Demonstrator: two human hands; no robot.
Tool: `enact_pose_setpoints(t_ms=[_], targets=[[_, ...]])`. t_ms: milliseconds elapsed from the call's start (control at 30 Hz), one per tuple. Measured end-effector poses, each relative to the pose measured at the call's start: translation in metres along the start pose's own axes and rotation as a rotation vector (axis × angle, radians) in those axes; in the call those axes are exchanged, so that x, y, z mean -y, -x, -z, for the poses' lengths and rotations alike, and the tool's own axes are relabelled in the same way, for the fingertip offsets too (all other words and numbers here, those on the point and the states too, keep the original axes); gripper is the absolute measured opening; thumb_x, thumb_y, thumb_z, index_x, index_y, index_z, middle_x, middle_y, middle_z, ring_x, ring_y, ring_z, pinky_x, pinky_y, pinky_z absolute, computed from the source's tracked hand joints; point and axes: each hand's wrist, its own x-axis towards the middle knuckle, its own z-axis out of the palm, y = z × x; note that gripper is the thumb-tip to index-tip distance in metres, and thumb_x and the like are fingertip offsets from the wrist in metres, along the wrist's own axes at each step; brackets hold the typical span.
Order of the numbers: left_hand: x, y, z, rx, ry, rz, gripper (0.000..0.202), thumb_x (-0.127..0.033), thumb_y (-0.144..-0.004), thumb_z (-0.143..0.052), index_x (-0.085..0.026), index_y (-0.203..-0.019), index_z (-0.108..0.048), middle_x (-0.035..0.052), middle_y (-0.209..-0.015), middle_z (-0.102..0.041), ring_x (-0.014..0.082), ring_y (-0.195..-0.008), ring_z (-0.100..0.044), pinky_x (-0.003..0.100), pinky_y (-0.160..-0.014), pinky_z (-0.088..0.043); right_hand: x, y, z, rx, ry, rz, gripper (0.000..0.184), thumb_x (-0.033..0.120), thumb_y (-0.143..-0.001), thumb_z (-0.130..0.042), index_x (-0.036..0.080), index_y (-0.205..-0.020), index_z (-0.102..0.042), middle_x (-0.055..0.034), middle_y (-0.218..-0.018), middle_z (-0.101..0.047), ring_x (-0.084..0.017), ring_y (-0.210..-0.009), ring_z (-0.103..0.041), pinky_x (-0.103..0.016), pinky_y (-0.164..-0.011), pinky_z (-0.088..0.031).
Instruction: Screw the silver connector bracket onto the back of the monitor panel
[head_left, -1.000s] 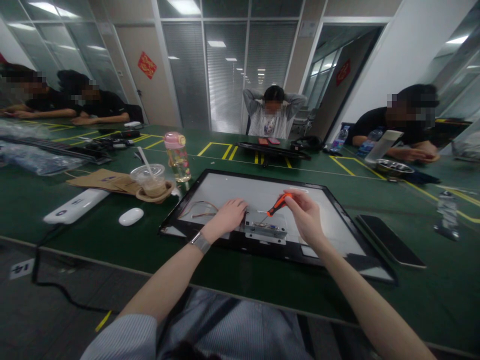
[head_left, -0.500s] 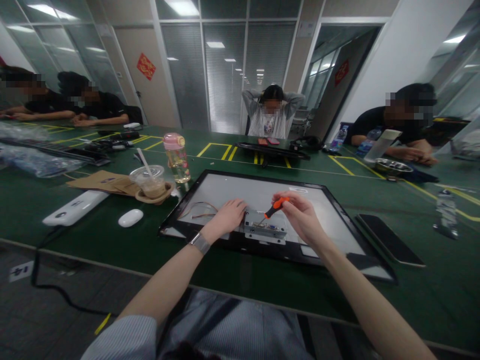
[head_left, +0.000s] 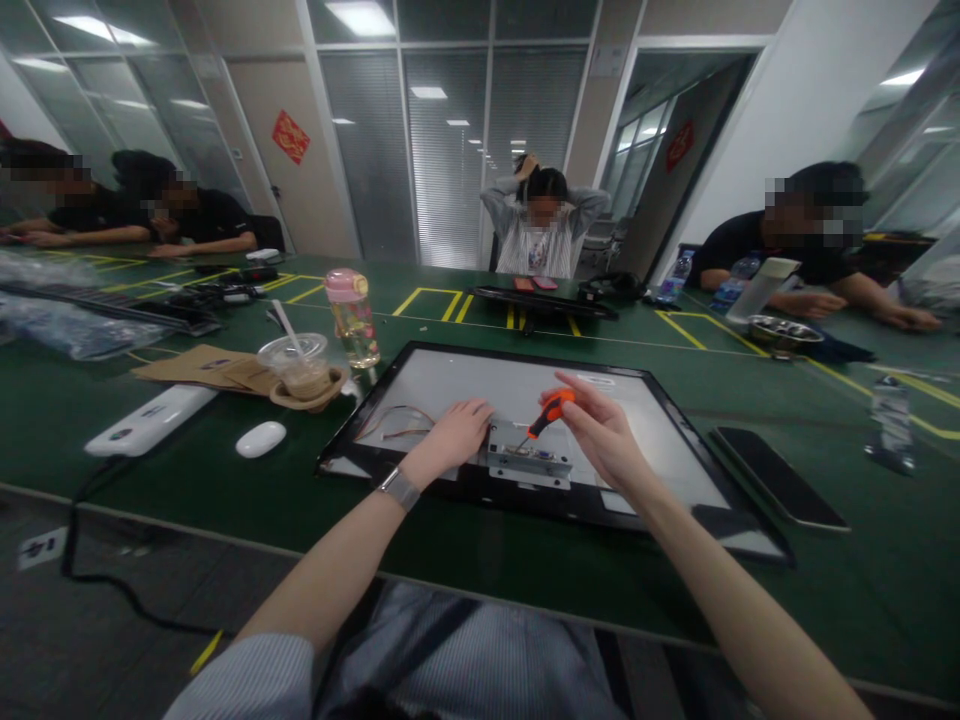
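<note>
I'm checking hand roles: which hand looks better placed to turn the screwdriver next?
Probably the right hand: it holds the screwdriver, angled down at the metal bracket. The left hand, beside the bracket, shows no tool.

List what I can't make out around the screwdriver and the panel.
- Screwdriver tip: head view, too small and blurred against the metal bracket to tell what it touches.
- Panel surface under the left hand: head view, hidden by that hand.
- Print on the white label: head view, too small.
- Right upper arm: head view, cut off by the frame's edge.
</note>
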Motion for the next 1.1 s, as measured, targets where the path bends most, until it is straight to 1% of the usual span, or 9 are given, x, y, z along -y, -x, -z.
enact_pose_setpoints(t_ms=[67, 133, 300, 500, 700, 833, 933, 1033, 1100], targets=[[-0.0001, -0.0001, 0.0, 0.0, -0.002, -0.006, 0.036, -0.018, -0.103, -0.038, -0.014, -0.134, -0.056, 0.0152, -0.145, -0.058, 0.0273, -0.136, -0.054, 0.045, -0.116, -0.043, -0.0008, 0.0, -0.0007, 0.009, 0.008, 0.017, 0.032, 0.048, -0.085, -0.078, 0.033, -0.113, -0.076, -0.0044, -0.103, -0.078, -0.025, -0.104, -0.07, -0.047, -0.099, -0.053], [-0.0002, 0.0001, 0.0003, -0.003, -0.003, -0.013, 0.036, -0.019, -0.102, -0.038, -0.014, -0.133, -0.057, 0.0148, -0.143, -0.059, 0.0267, -0.135, -0.055, 0.044, -0.115, -0.044, -0.0002, 0.0, -0.0014, 0.017, 0.022, 0.041, 0.024, 0.048, -0.086, -0.077, 0.032, -0.105, -0.078, -0.0047, -0.105, -0.078, -0.025, -0.105, -0.07, -0.047, -0.098, -0.053], [0.0005, 0.0006, 0.0, -0.008, -0.002, -0.012, 0.037, -0.017, -0.102, -0.037, -0.014, -0.134, -0.056, 0.014, -0.142, -0.059, 0.0259, -0.132, -0.056, 0.043, -0.114, -0.044, 0.002, 0.0001, -0.0003, 0.031, 0.024, 0.058, 0.019, 0.046, -0.078, -0.085, 0.032, -0.09, -0.08, -0.0026, -0.102, -0.074, -0.024, -0.097, -0.07, -0.044, -0.091, -0.056], [0.0016, 0.0002, -0.0022, -0.005, -0.002, -0.013, 0.038, -0.019, -0.103, -0.037, -0.013, -0.136, -0.055, 0.0148, -0.145, -0.057, 0.0277, -0.137, -0.053, 0.046, -0.116, -0.042, -0.0021, 0.0006, 0.0023, -0.006, 0.042, 0.013, 0.035, 0.044, -0.081, -0.083, 0.033, -0.114, -0.077, -0.0034, -0.102, -0.078, -0.024, -0.1, -0.071, -0.047, -0.098, -0.053], [0.0024, -0.0006, -0.0032, -0.009, -0.002, -0.004, 0.039, -0.019, -0.104, -0.035, -0.014, -0.136, -0.055, 0.0143, -0.145, -0.057, 0.0278, -0.133, -0.056, 0.046, -0.114, -0.044, -0.0041, 0.0006, 0.0, -0.007, 0.062, 0.06, 0.026, 0.048, -0.085, -0.079, 0.031, -0.105, -0.078, -0.0045, -0.104, -0.079, -0.025, -0.103, -0.071, -0.047, -0.098, -0.053], [0.0023, -0.0002, -0.0028, -0.012, -0.004, -0.005, 0.038, -0.019, -0.104, -0.035, -0.015, -0.135, -0.055, 0.0137, -0.145, -0.058, 0.0266, -0.131, -0.057, 0.044, -0.113, -0.045, -0.0054, 0.0004, 0.0008, -0.037, 0.09, 0.094, 0.024, 0.048, -0.08, -0.082, 0.031, -0.095, -0.08, -0.0034, -0.101, -0.076, -0.024, -0.097, -0.07, -0.044, -0.094, -0.055], [0.0018, 0.0, -0.0021, -0.01, -0.006, -0.009, 0.037, -0.019, -0.103, -0.036, -0.015, -0.134, -0.055, 0.0138, -0.144, -0.058, 0.0262, -0.132, -0.057, 0.044, -0.114, -0.044, -0.0071, -0.0001, 0.0022, -0.064, 0.09, 0.081, 0.026, 0.046, -0.08, -0.083, 0.033, -0.102, -0.08, -0.0018, -0.098, -0.077, -0.022, -0.093, -0.07, -0.044, -0.095, -0.054], [0.0009, 0.0002, -0.0006, -0.006, -0.005, -0.018, 0.037, -0.019, -0.102, -0.037, -0.015, -0.134, -0.055, 0.0147, -0.144, -0.058, 0.0267, -0.134, -0.055, 0.044, -0.114, -0.043, -0.0071, -0.0011, 0.003, -0.063, 0.072, 0.06, 0.03, 0.047, -0.085, -0.079, 0.034, -0.112, -0.078, -0.0024, -0.102, -0.078, -0.023, -0.101, -0.071, -0.046, -0.101, -0.051], [0.0, 0.0004, 0.0009, -0.002, -0.003, -0.018, 0.037, -0.019, -0.102, -0.036, -0.014, -0.134, -0.056, 0.0154, -0.144, -0.058, 0.0272, -0.134, -0.055, 0.045, -0.114, -0.043, -0.0055, -0.0019, 0.0031, -0.057, 0.068, 0.064, 0.028, 0.05, -0.087, -0.076, 0.034, -0.109, -0.079, -0.0034, -0.106, -0.078, -0.024, -0.106, -0.07, -0.047, -0.103, -0.05]])
